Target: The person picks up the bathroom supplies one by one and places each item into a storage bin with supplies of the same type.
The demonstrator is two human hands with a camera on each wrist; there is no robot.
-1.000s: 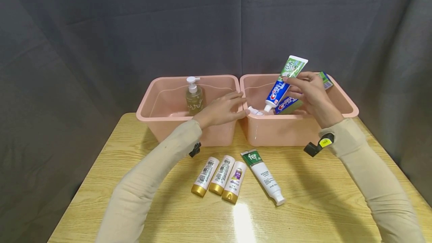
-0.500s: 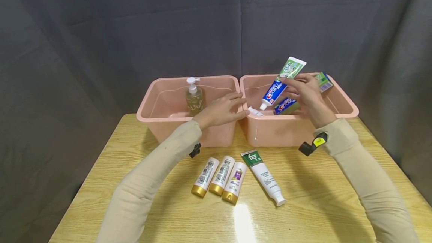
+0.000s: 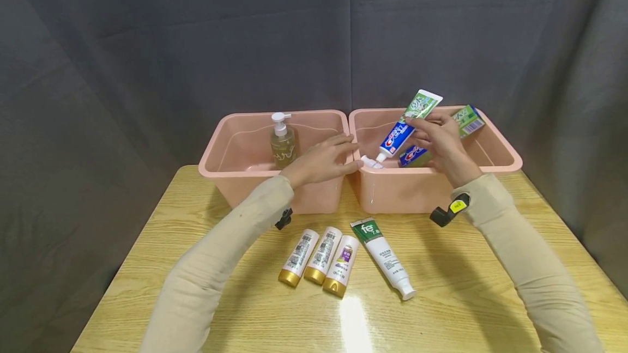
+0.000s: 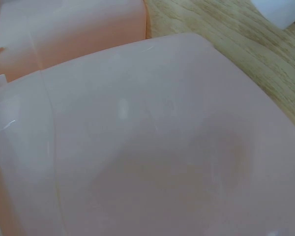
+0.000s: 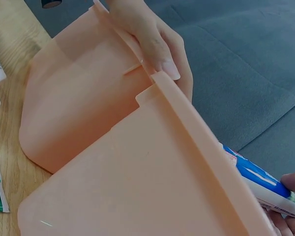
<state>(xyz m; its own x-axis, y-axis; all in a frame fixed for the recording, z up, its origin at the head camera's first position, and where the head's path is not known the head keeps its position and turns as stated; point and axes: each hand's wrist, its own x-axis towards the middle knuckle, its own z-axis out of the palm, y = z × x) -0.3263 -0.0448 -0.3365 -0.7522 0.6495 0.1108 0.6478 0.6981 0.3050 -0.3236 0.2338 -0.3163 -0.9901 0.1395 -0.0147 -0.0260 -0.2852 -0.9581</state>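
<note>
My right hand (image 3: 441,140) pinches a blue-and-green toothpaste tube (image 3: 398,138) between thumb and fingers. The tube slants over the right pink bin (image 3: 407,192), its white cap down to the left inside the rim. In the right wrist view, the toothpaste tube (image 5: 258,178) shows partly behind the bin wall. My left hand (image 3: 324,161) rests at the adjoining rims of the two bins, its fingers extended. Inside the right bin lie a toothpaste box (image 3: 468,121), partly behind my right hand, and a small white item (image 3: 371,162) of unclear kind.
The left pink bin (image 3: 275,189) holds a pump bottle (image 3: 283,143). In front, three white tubes with gold caps (image 3: 321,257) lie side by side on the wooden table (image 3: 456,298). A green-and-white tube (image 3: 385,257) lies to their right. A dark curtain (image 3: 221,42) hangs behind.
My right hand has moved left and slightly down with the toothpaste tube, lowering it toward the right bin. More of the toothpaste box shows behind it. My left hand has stayed still.
</note>
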